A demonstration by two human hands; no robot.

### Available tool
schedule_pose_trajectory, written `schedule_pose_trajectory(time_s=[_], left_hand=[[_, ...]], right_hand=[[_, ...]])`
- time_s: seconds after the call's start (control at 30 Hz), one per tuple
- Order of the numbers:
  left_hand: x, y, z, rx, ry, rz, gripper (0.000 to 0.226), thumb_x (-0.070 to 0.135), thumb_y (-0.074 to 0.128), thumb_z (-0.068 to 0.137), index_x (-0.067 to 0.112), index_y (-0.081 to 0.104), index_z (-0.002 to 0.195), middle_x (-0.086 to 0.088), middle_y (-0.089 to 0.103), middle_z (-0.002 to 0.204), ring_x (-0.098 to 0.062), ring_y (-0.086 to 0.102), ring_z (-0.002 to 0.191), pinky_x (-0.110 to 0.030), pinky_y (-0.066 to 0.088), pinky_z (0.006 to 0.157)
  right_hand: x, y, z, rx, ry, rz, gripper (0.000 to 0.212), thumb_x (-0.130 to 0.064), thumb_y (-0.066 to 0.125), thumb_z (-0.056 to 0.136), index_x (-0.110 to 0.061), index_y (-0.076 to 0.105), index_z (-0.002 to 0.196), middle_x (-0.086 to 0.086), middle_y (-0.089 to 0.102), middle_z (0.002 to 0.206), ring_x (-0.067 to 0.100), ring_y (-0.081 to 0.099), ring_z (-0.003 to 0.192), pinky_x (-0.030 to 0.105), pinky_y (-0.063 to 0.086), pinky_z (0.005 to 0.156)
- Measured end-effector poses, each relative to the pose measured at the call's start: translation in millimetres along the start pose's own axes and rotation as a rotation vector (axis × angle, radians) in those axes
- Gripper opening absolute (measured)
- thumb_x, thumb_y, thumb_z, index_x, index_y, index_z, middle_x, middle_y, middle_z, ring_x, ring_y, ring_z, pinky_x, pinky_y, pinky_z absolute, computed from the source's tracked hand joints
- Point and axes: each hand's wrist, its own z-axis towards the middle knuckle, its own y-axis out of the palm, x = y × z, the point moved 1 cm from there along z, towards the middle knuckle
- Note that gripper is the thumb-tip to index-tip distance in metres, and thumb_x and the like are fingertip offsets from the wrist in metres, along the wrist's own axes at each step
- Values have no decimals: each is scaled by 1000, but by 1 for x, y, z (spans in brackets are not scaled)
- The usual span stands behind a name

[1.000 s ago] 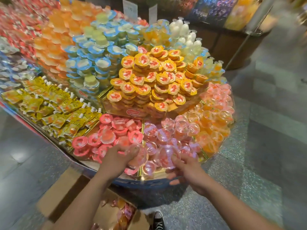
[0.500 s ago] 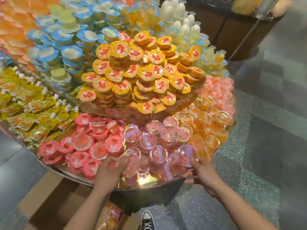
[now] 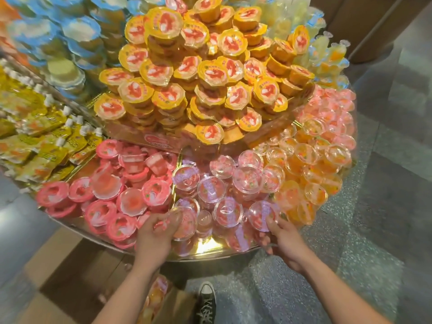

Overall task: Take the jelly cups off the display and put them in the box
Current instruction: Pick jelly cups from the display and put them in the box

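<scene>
Closer view now; left hand [image 3: 153, 232] stays curled round 1 clear cup [image 3: 184, 223], right hand [image 3: 284, 239] pinches 2nd cup [image 3: 263, 215] at display [image 3: 210, 256] front edge (pickup step). Next: lift both, lower into box [image 3: 70, 272] below-left.

From my station I see two forearms bare to the frame's edge, and the left hand [image 3: 153, 239] and right hand [image 3: 286, 242] bare too. Lower down one shoe [image 3: 207, 302] shows: a black canvas sneaker with a white rubber toe cap and white laces.
</scene>
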Motion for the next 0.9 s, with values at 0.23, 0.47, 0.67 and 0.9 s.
schedule_pose_trajectory(time_s=[0.23,0.47,0.67,0.9], left_hand=[[-9,9,7,49,-5,-53,27,40,69,88,19,65,105,16,62,104,-7,57,96,-21,40,73],[-14,17,17,141,-63,-98,31,36,71,90,15,64,112,12,60,104,-16,58,107,-31,41,86],[-13,30,22,156,-85,-141,25,36,70,91,17,62,105,15,60,96,-1,57,87,-24,44,72],[-15,41,35,172,-118,-169,22,43,67,92,23,59,96,13,59,94,0,53,82,-25,40,66]], right_hand=[[0,-2,15,16,15,0,33,-29,46,105,2,57,111,6,61,69,16,51,53,26,35,44],[0,7,21,4,2,-23,25,-26,46,106,-8,54,120,8,65,76,16,55,54,24,36,41],[0,9,20,62,-73,-47,23,-26,50,103,-8,53,118,12,69,77,21,60,54,25,41,40],[-5,8,15,50,-68,-15,26,-29,55,101,-8,55,115,13,68,79,23,61,56,27,44,40]])
